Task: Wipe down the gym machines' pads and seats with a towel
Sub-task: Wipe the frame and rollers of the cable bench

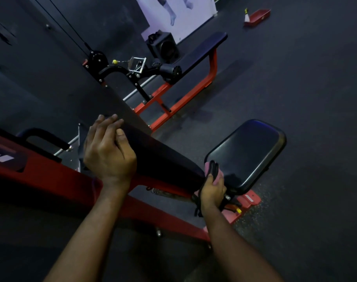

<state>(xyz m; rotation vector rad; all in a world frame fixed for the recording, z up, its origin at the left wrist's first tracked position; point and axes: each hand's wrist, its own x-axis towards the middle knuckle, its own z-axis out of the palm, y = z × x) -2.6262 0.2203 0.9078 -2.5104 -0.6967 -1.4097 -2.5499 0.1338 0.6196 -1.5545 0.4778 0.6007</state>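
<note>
Forearms: I see both coming in from the near edge, the left one angled far-left and the right one rising nearly straight toward the far side.
Right hand [213, 190]: knuckles face me and the fingers are curled tight round the towel, fist set at the gap where pad meets seat.
Towel [211, 169]: pink with black bands, bunched; its upper end sticks out of the fist pointing far, touching the pad's lower end and the seat's near-left edge, and dark strands hang down beside the wrist.
Left hand [107, 151]: back of the hand toward me, fingers wrapped over the left edge of the back pad, thumb lying on its top face, so it grips the pad.
Back pad [163, 159]: long and black, its long axis running from far left down to near right, lower end pointing at the seat.
Seat [248, 151]: black, rounded, just right of the pad.
Red frame [51, 180]: under the pad, running left to right.
Far bench [202, 51]: black pad on red legs, well apart, beyond it.
Red tray [257, 17]: on the floor, far right.
</note>
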